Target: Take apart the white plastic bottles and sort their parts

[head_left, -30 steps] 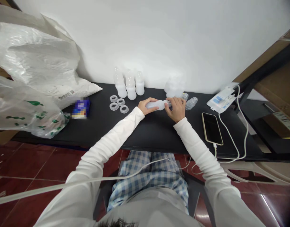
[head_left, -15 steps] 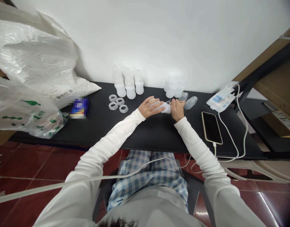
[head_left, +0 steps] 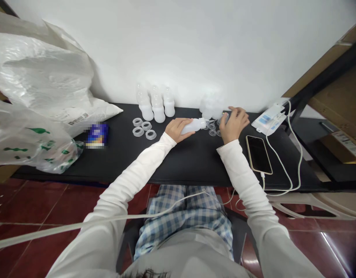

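Note:
My left hand (head_left: 175,129) is closed round a translucent white bottle (head_left: 195,125) that lies sideways just above the black table (head_left: 172,154), its neck pointing right. My right hand (head_left: 233,122) has reached to the back right and its fingers curl over the clear caps (head_left: 225,117) beside a cluster of white bottles (head_left: 210,109); what it grips is hidden. Small clear nipples (head_left: 212,129) lie between the two hands. Three capped bottles (head_left: 154,104) stand at the wall, with several clear rings (head_left: 143,128) in front of them.
A phone (head_left: 258,154) on a white cable lies right of my right hand, with a white charger pack (head_left: 267,117) behind it. Large plastic bags (head_left: 35,100) fill the table's left end, next to a small blue packet (head_left: 96,133). A shelf frame (head_left: 319,92) stands at right.
My right hand has let go of the bottle's neck and moved right and back to the clear caps. My left hand has closed round the bottle and kept it.

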`<state>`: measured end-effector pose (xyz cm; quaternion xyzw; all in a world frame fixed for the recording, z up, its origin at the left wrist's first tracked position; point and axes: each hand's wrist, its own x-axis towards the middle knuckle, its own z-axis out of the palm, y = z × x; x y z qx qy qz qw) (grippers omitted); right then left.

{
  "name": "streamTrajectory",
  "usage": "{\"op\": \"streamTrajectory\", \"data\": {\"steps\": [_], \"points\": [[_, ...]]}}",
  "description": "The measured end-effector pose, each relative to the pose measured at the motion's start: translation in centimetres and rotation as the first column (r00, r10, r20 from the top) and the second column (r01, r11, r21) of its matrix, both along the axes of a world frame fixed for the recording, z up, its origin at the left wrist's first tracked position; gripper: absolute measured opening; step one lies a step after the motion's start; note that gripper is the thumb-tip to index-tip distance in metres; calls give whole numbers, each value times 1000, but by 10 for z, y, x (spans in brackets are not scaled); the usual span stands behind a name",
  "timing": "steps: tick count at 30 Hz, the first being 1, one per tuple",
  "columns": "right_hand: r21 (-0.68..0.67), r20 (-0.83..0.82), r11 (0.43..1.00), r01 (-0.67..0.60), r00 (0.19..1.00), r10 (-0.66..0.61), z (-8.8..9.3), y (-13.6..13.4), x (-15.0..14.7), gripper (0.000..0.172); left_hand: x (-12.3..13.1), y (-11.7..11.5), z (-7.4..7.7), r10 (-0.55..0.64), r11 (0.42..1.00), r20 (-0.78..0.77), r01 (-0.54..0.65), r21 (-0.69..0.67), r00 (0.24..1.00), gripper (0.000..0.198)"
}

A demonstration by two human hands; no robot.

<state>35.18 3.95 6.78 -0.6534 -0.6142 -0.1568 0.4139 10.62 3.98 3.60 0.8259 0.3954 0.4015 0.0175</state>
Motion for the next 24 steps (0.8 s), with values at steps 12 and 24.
{"op": "streamTrajectory", "data": {"steps": [12, 24], "points": [[103, -131, 994, 41, 991, -27, 8, 2, 19, 32, -2, -1, -3, 46, 999, 77, -43, -32, 996, 59], [130, -219, 826, -548, 797, 563, -5, -11, -28, 50, 6, -7, 4, -133, 819, 465, 362, -446, 875, 67]]}}
